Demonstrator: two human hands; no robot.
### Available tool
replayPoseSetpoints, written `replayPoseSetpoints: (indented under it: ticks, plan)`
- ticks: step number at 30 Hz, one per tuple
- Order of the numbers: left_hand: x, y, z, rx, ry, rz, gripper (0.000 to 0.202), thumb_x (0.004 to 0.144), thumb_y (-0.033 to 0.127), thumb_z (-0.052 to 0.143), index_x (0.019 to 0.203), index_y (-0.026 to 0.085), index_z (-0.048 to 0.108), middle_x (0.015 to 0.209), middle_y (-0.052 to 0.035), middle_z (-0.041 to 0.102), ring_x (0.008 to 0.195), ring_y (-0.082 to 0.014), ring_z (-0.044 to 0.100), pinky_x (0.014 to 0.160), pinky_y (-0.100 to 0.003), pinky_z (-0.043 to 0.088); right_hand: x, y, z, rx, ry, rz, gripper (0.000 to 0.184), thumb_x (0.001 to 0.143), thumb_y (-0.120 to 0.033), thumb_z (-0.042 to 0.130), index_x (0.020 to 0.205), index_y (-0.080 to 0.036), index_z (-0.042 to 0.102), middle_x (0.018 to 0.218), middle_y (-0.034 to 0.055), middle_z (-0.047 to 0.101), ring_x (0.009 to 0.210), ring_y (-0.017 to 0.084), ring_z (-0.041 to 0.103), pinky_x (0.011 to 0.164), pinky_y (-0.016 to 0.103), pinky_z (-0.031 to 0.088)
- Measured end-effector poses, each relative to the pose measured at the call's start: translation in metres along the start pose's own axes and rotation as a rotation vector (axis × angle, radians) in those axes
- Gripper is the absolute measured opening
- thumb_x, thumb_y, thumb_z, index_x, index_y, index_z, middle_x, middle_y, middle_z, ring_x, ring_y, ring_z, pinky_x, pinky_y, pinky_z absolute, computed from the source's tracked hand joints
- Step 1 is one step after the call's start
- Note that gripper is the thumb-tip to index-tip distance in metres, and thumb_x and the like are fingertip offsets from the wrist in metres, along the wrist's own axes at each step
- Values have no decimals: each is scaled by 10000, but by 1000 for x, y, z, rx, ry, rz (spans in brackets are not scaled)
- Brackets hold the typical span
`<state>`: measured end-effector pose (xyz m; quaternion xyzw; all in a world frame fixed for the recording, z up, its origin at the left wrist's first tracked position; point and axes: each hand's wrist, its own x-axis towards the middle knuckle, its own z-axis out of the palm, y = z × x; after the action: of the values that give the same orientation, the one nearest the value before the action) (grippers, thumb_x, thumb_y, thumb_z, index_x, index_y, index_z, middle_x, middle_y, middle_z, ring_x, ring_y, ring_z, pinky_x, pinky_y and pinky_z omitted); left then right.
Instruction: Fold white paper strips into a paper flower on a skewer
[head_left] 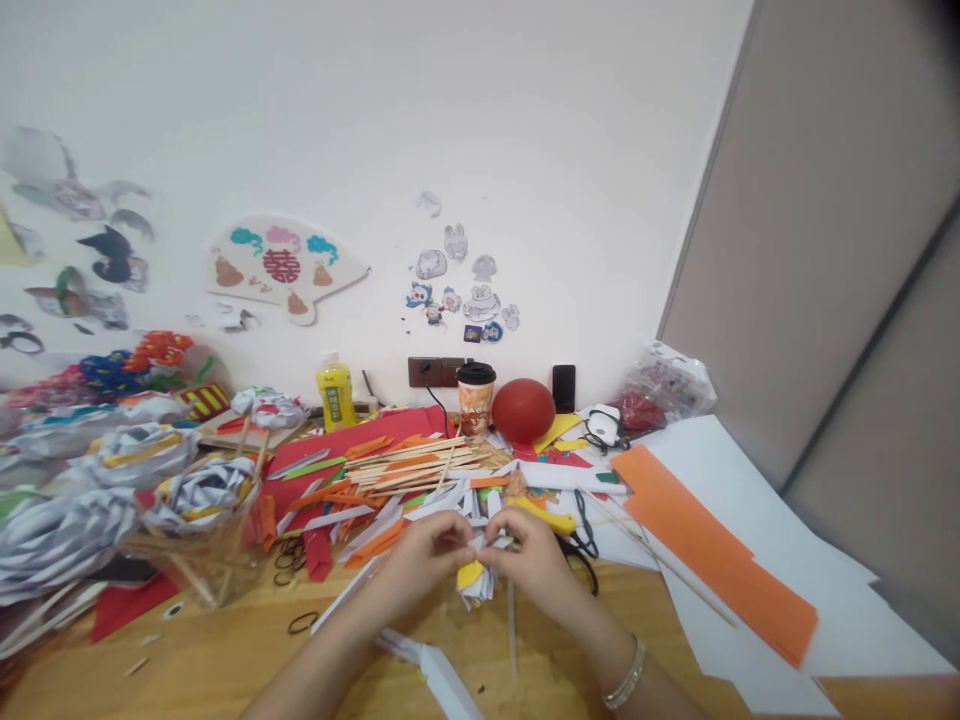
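My left hand (433, 548) and my right hand (529, 548) meet above the front of the wooden table (225, 660). Between their pinched fingertips is a small folded paper piece (474, 582), white with a yellow part, its lower end hanging below the fingers. Part of it is hidden behind the thumbs. A thin pale stick (512, 635) shows just below my right hand. Folded white paper strips (446, 682) lie near my left forearm. Black-and-yellow scissors (551, 517) are behind my right hand, partly covered by it.
Wooden sticks (416, 467) and coloured paper strips lie beyond my hands. Behind them stand a lidded cup (475, 400), a red balloon (523, 410) and a yellow bottle (335, 395). Orange paper (720, 555) rests on white sheets at right. Paper flowers (206, 492) fill the left.
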<state>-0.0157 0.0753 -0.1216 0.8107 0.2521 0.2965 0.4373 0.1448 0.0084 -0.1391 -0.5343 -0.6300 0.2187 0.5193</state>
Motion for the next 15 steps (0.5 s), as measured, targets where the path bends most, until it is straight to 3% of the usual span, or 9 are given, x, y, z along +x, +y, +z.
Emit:
replayPoseSetpoints:
  ticks: [5, 15]
  plan:
    - [-2, 8, 0, 163, 78, 41, 106, 709, 240, 589, 648, 158, 561, 636, 13, 560, 629, -132, 497, 583, -222, 377, 3, -1, 0, -55, 39, -49, 92, 647, -161, 666, 665, -183, 578, 707, -18, 576, 717, 145, 535, 657, 236, 401]
    - [0, -6, 5, 74, 22, -44, 117, 673, 241, 601, 645, 154, 529, 598, 44, 497, 573, -105, 439, 525, -196, 347, 4, 3, 0, -23, -22, 40, 91, 617, -154, 659, 631, -175, 572, 664, -23, 561, 661, 135, 532, 609, 221, 409]
